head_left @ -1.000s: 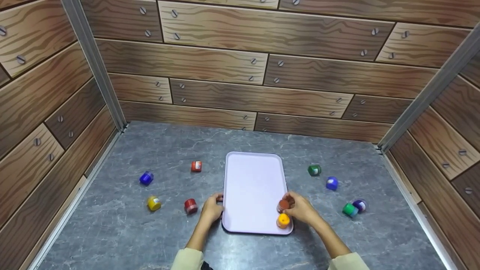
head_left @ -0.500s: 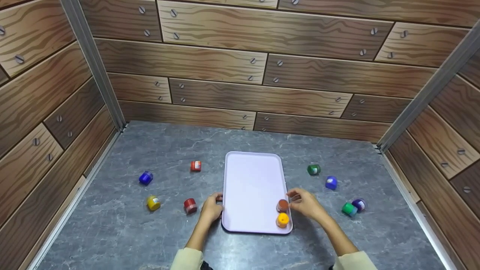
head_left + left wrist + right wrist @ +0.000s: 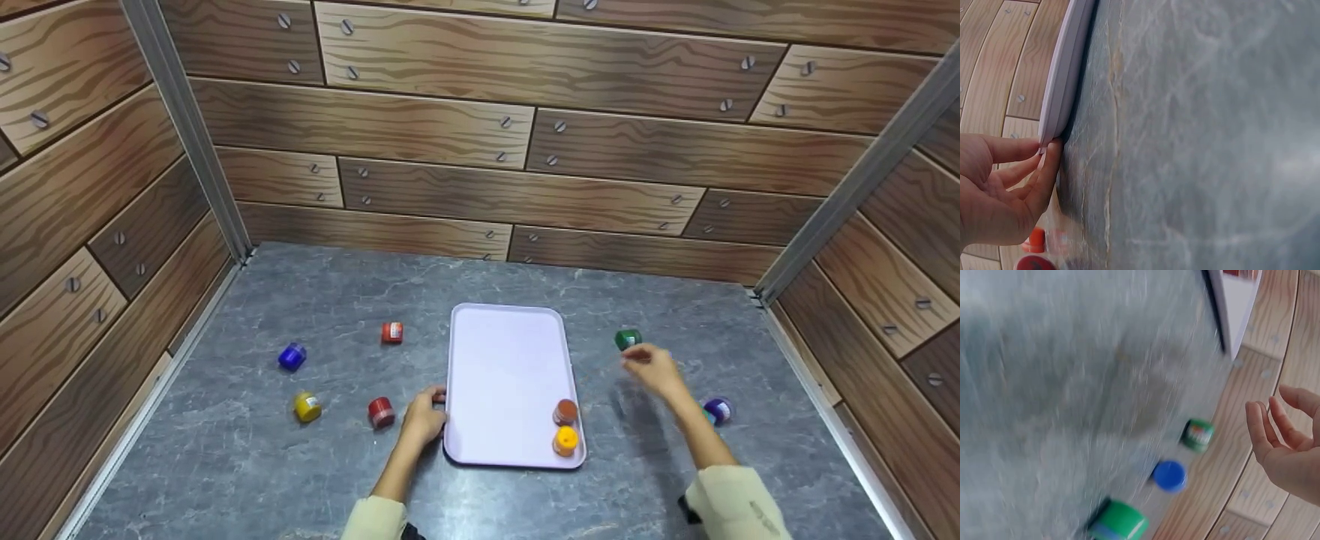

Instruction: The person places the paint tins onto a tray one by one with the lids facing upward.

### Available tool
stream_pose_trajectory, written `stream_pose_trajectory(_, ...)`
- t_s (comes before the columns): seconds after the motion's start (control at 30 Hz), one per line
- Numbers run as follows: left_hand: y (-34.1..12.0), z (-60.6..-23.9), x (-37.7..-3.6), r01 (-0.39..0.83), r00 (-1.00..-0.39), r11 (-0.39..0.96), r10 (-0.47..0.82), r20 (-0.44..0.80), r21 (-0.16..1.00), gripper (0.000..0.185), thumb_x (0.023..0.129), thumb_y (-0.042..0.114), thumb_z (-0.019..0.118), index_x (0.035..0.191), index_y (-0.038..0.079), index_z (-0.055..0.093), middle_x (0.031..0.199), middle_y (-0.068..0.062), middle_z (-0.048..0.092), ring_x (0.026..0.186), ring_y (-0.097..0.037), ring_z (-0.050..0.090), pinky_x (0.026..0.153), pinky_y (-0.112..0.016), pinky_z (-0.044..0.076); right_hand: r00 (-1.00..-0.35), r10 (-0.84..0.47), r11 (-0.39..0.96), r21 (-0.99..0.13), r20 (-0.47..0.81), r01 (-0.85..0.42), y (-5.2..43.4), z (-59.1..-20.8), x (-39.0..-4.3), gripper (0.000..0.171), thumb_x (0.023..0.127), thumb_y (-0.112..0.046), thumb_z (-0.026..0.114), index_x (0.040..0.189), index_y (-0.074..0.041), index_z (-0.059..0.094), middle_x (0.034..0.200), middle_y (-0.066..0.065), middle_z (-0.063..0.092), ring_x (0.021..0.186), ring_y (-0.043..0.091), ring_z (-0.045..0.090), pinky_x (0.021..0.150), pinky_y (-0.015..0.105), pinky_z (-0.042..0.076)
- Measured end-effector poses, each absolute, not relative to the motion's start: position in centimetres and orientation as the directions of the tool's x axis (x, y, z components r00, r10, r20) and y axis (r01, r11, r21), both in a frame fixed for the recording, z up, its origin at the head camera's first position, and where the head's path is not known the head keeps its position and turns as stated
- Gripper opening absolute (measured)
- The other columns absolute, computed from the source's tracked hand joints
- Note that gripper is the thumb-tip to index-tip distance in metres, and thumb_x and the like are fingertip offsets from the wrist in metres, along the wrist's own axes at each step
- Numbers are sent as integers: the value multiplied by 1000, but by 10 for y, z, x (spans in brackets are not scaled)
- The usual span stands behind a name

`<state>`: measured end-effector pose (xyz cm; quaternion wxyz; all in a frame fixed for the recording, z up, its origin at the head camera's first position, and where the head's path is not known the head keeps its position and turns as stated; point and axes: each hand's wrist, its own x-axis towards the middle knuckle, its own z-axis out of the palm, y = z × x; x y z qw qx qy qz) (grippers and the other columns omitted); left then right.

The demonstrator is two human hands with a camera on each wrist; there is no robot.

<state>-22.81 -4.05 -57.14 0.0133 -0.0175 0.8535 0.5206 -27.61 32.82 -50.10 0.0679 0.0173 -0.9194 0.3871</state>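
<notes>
A pale pink tray (image 3: 504, 360) lies on the grey table, with a brown jar (image 3: 565, 412) and an orange jar (image 3: 566, 440) standing at its near right corner. My left hand (image 3: 425, 415) rests at the tray's left rim (image 3: 1064, 73); in the left wrist view the fairly straight fingertips (image 3: 1047, 163) touch that rim. My right hand (image 3: 649, 366) hovers empty right of the tray, fingers relaxed (image 3: 1275, 433), just in front of a green jar (image 3: 628, 339). A blue jar (image 3: 1169, 475) sits close by but is hidden behind the hand in the head view.
Left of the tray lie a blue jar (image 3: 292, 355), an orange-red jar (image 3: 391, 332), a yellow jar (image 3: 307, 406) and a red jar (image 3: 381, 412). A purple jar (image 3: 718, 409) and a second green jar (image 3: 1117, 521) lie at the right. Wood-patterned walls enclose the table.
My right hand let go of the brown jar on the tray and moved up and right toward the green jar. The left hand stayed at the tray's rim.
</notes>
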Motion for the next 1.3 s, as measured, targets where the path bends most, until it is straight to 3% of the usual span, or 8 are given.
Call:
stream_pose_trajectory(0.17, -41, -571, -228, -45, -999, 455, -12, -45, 890, 48, 65, -12, 52, 112, -6, 59, 98, -12, 61, 88, -27, 55, 65, -30, 47, -979, 172, 722, -690, 107, 52, 356, -495, -291, 23, 82, -9, 63, 94, 11, 62, 85, 17, 65, 79, 30, 59, 70, 33, 45)
stream_pose_trajectory(0.4, -40, -570, -227, -27, -1000, 456, -16, -23, 890, 47, 64, -12, 53, 111, -7, 59, 96, -12, 62, 86, -26, 56, 66, -30, 48, -927, 375, 687, -667, -16, 290, 382, -504, -298, 34, 86, -23, 59, 97, 10, 59, 97, 23, 60, 93, 40, 52, 82, 47, 40)
stream_pose_trajectory(0.6, -39, -572, -227, -56, -998, 411, -2, -61, 910, 49, 66, -14, 50, 114, -7, 57, 98, -12, 61, 75, -22, 56, 48, -26, 48, -897, 420, 679, -609, -136, 410, 393, -518, -295, 51, 87, -31, 56, 108, 15, 55, 110, 29, 55, 101, 44, 48, 85, 48, 41)
stream_pose_trajectory(0.7, -39, -572, -227, -59, -998, 411, -2, -64, 910, 48, 66, -14, 50, 113, -7, 57, 97, -12, 61, 75, -21, 56, 48, -26, 48, -901, 406, 700, -581, -153, 415, 395, -523, -293, 55, 87, -33, 54, 108, 17, 55, 111, 31, 54, 101, 45, 48, 86, 48, 40)
stream_pose_trajectory(0.83, -40, -571, -228, -57, -998, 417, -8, -59, 907, 48, 66, -14, 50, 113, -6, 58, 97, -12, 61, 77, -23, 56, 51, -27, 48, -899, 402, 693, -585, -173, 422, 396, -526, -295, 58, 88, -36, 52, 103, 19, 55, 92, 28, 60, 93, 43, 52, 84, 47, 41)
stream_pose_trajectory(0.97, -41, -571, -230, -33, -999, 443, -9, -32, 896, 48, 66, -12, 51, 113, -6, 58, 97, -12, 62, 83, -25, 55, 60, -29, 48, -887, 421, 671, -594, -190, 445, 395, -528, -298, 57, 88, -39, 52, 98, 17, 58, 65, 13, 61, 79, 37, 56, 78, 44, 43)
stream_pose_trajectory(1.13, -41, -572, -229, -19, -1000, 454, -8, -17, 891, 48, 65, -12, 52, 112, -5, 59, 96, -12, 62, 85, -26, 56, 66, -31, 46, -882, 435, 661, -600, -182, 451, 392, -531, -303, 53, 87, -38, 55, 91, 15, 60, 58, 8, 60, 65, 27, 58, 67, 36, 45)
stream_pose_trajectory(1.3, -41, -571, -228, -28, -1000, 452, -4, -30, 892, 48, 66, -12, 51, 112, -5, 59, 96, -12, 62, 84, -25, 56, 62, -30, 47, -881, 444, 652, -617, -162, 442, 390, -533, -305, 48, 85, -33, 58, 87, 14, 61, 52, 3, 56, 55, 22, 56, 63, 33, 45)
